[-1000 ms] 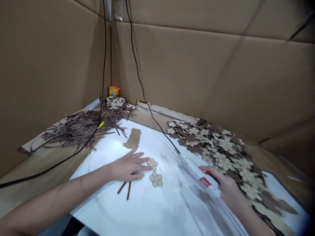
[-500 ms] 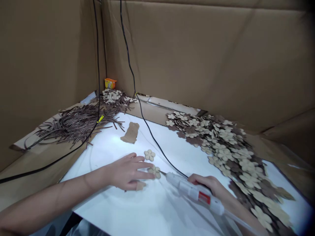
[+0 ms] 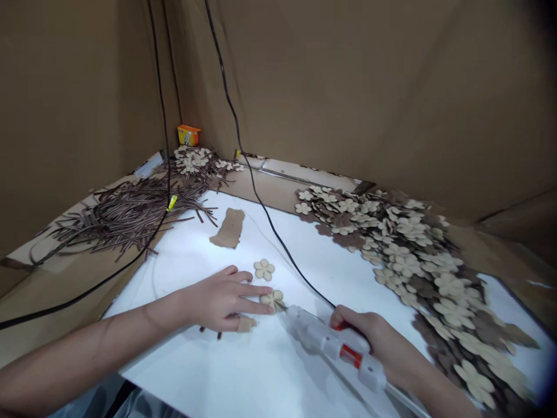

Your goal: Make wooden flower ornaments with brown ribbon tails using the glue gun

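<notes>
My right hand is wrapped round the handle of a white glue gun, which has a red patch on its side. The gun's nozzle reaches the lower cream flower cutout on the white board. With fingers spread, my left hand lies on the board, its fingertips touching that flower's left edge. A tan wrap or patch covers the thumb tip. Two dark brown strip ends poke out below this hand; the rest of them is hidden. Just above rests a second cream flower cutout.
A heap of cream and brown flower cutouts covers the board's right side. Brown strips pile up at the left, near an orange box. A black cable crosses the board; a cardboard scrap lies behind.
The glue gun's body has swung slightly, its nozzle still at the lower flower. My left hand stays by that flower. The camera view has shifted a little.
</notes>
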Tool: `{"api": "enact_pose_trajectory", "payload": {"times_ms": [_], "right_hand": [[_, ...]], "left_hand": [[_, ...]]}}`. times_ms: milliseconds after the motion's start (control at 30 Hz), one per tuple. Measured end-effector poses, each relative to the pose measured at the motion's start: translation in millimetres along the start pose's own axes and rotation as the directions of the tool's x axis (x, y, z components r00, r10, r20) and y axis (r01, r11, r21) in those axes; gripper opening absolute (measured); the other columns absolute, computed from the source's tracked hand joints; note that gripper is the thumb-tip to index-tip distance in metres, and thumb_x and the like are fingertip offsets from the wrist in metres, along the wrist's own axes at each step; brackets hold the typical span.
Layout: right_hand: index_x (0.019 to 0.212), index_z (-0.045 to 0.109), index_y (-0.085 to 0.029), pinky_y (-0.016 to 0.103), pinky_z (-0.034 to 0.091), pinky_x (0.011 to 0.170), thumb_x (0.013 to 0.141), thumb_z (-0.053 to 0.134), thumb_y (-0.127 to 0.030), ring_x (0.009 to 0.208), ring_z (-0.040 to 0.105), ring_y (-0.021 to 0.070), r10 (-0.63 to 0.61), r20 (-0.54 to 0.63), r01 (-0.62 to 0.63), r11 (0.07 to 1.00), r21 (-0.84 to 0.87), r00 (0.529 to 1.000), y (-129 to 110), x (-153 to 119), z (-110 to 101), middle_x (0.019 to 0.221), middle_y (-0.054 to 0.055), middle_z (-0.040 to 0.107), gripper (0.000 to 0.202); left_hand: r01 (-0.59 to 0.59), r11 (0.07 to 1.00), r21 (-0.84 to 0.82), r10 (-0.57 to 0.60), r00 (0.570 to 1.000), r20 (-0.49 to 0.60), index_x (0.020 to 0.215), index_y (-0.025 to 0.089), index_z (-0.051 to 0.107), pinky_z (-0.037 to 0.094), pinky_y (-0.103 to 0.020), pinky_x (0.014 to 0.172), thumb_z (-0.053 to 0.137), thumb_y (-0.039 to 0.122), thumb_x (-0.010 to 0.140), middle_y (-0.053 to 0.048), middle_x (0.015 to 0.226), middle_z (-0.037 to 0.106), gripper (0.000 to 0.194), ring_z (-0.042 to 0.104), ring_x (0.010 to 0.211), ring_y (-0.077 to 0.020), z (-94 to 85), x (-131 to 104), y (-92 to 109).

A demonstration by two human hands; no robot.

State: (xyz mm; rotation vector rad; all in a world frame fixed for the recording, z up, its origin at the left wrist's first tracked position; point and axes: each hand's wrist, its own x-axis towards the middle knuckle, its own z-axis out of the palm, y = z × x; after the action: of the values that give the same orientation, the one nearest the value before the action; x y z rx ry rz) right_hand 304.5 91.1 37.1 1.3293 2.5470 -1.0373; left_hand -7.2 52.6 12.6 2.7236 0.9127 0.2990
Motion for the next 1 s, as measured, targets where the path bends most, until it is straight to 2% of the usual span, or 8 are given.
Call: {"api": "enact_pose_trajectory", "payload": {"times_ms": [467, 800, 1000], "right_hand": [[0.076, 0.046, -0.022, 0.022, 0.037, 0.055, 0.066, 0.050, -0.024, 0.058, 0.047, 0.0135, 0.047, 0.016, -0.047, 0.999, 0.008, 0.999, 7, 2, 2, 0.063, -0.004, 0.058, 0.011], [0.074, 0.045, -0.023, 0.022, 0.037, 0.054, 0.062, 0.051, -0.022, 0.055, 0.050, 0.0141, 0.037, -0.015, -0.037, 0.999, -0.015, 0.999, -3, 1, 0, 0.062, -0.004, 0.059, 0.013], [0.075, 0.045, -0.022, 0.021, 0.038, 0.054, 0.064, 0.051, -0.022, 0.056, 0.050, 0.0135, 0.028, 0.011, -0.027, 0.999, -0.031, 1.000, -4, 1, -1, 0.063, -0.003, 0.060, 0.013]], "left_hand": [[0.007, 1.000, -0.017, -0.007, 1.000, -0.004, 0.128, 0.033, 0.047, 0.030, -0.035, 0.082, 0.036, 0.040, 0.091, 0.006, 0.143, 0.037, 0.039, 0.044, 0.104, -0.0220, 1.2, 0, -1], [0.018, 1.000, -0.015, -0.018, 0.999, 0.026, 0.129, 0.034, 0.047, 0.029, -0.035, 0.083, 0.034, 0.040, 0.092, 0.006, 0.143, 0.036, 0.040, 0.042, 0.106, -0.0233, -1.2, 1, 0], [0.015, 1.000, -0.025, -0.015, 1.000, 0.006, 0.128, 0.034, 0.048, 0.029, -0.034, 0.082, 0.036, 0.040, 0.091, 0.005, 0.142, 0.039, 0.039, 0.044, 0.104, -0.0225, -1.0, 1, 1]]}}
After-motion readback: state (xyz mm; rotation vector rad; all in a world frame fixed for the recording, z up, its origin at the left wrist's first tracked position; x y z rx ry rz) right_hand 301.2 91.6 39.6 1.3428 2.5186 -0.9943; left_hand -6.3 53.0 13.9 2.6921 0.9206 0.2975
